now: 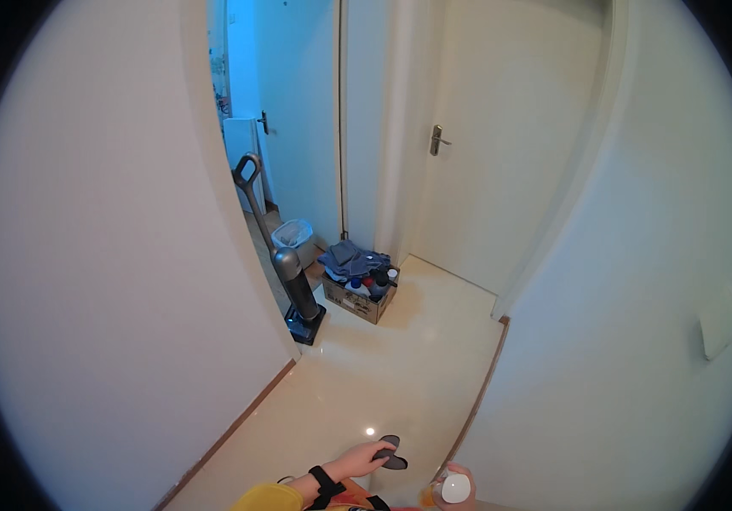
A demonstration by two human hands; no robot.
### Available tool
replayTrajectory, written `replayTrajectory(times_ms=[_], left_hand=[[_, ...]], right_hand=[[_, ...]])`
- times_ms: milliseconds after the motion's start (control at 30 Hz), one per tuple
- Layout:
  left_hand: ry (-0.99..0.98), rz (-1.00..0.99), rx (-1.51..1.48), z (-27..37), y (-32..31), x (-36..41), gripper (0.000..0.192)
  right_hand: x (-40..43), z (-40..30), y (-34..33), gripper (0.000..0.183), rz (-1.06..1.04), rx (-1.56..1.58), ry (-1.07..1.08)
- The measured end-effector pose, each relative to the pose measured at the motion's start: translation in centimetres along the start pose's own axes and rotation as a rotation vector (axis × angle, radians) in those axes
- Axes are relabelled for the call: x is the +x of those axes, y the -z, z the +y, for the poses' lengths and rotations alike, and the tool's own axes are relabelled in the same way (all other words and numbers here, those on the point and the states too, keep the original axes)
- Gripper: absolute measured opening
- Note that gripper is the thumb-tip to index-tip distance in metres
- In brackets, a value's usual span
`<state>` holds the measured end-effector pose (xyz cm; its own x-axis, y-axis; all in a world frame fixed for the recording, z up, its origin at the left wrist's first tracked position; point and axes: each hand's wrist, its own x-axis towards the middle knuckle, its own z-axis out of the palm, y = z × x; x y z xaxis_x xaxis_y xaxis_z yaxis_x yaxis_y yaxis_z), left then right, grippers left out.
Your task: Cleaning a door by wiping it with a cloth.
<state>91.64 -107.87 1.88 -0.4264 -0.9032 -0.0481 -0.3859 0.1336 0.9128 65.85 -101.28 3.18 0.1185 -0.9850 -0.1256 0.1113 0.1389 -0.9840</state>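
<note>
My left hand (366, 456) reaches out at the bottom centre, a black band around its wrist and a yellow sleeve behind it. Its thumb and fingers are apart, over two dark grey rounded shapes (396, 461) that look like slipper toes on the floor; I see nothing held. At the lower right my right hand (463, 476) is closed around a small container with a white round top (456, 488) and something orange at its side. Part of this hand is cut off by the picture's lower edge.
A cardboard box (352, 303) with folded blue cloth and bottles stands on the glossy floor ahead. Left of it are an upright stick vacuum cleaner (299, 287) and a lined waste bin (293, 234). A closed door (500, 140) faces me; walls flank the passage.
</note>
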Motion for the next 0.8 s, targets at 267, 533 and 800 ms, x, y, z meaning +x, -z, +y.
replayTrajectory(times_ms=[267,533,800], left_hand=[[0.225,0.240,0.084,-1.7,7.2,2.0,0.030],[0.501,0.606,0.078,-5.2,10.1,4.8,0.028],[0.554,0.724,0.017,-3.8,13.4,9.1,0.026]], right_hand=[[14.2,-2.9,-2.0,0.056,-0.140,-0.409,0.202],[29.2,-1.6,-0.8,0.056,-0.310,-0.436,0.320],[41.7,1.8,1.1,0.068,-0.329,-0.577,0.269]])
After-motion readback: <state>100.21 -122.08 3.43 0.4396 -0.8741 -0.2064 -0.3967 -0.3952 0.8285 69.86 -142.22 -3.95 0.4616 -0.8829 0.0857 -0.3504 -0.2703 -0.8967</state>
